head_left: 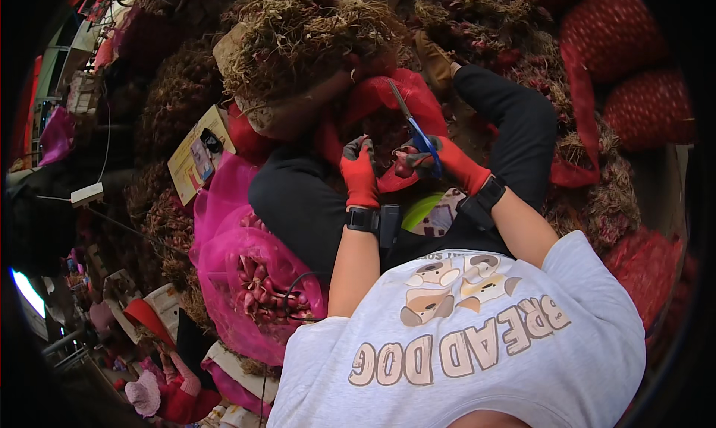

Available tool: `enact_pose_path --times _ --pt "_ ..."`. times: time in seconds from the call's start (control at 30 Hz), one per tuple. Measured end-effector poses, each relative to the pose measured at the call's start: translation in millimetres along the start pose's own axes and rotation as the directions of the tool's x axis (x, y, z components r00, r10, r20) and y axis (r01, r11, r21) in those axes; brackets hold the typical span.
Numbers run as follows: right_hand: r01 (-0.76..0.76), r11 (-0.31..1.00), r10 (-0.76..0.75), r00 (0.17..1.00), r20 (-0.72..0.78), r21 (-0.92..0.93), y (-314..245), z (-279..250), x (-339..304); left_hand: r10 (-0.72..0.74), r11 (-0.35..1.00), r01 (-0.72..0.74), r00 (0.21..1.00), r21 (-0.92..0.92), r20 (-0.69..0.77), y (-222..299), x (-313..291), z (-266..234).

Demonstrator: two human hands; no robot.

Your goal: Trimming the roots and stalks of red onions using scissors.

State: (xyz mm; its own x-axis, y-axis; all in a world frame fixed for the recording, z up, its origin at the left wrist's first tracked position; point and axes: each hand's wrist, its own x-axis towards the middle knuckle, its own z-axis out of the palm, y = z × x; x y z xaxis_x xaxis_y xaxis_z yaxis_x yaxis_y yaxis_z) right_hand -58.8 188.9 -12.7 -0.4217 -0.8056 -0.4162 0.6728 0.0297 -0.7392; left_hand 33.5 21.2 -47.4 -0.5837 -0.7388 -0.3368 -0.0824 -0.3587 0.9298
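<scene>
Both my hands wear red gloves with dark grey fingers. My right hand (456, 164) is closed around blue-handled scissors (422, 136), whose blades point up and away from me. Reddish shallots (405, 162) sit at the fingers of that same hand, beside the scissors' handle. To the left, my left hand (360, 173) is raised with its fingers pinched together; what they hold, if anything, is too small to make out. Just beyond the hands lies an open red mesh bag (418, 92), its inside dark. My hands are apart from each other.
A pink mesh bag (253, 249) of trimmed shallots (270, 290) stands by my left leg. Ahead is a big heap of dried shallot bunches (298, 44). Full red mesh sacks (613, 29) stand at the far right. A cardboard sheet (195, 156) leans at the left.
</scene>
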Motion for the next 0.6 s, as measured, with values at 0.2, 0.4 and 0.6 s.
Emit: enact_pose_path --times 0.2,0.4,0.6 --pt "0.093 0.971 -0.084 0.995 -0.049 0.22 11.2 -14.8 6.5 0.008 0.901 -0.277 0.779 0.333 0.627 24.0 -20.1 6.1" --pt "0.057 0.932 -0.148 0.961 -0.233 -0.358 -10.8 1.0 -2.5 0.054 0.951 0.132 0.82 -0.28 0.57 22.5 -22.5 6.4" --pt "0.031 0.613 -0.228 0.964 -0.14 -0.789 -37.7 19.5 -53.5 -0.068 0.83 0.283 0.906 -0.48 0.417 24.3 -16.4 9.1"
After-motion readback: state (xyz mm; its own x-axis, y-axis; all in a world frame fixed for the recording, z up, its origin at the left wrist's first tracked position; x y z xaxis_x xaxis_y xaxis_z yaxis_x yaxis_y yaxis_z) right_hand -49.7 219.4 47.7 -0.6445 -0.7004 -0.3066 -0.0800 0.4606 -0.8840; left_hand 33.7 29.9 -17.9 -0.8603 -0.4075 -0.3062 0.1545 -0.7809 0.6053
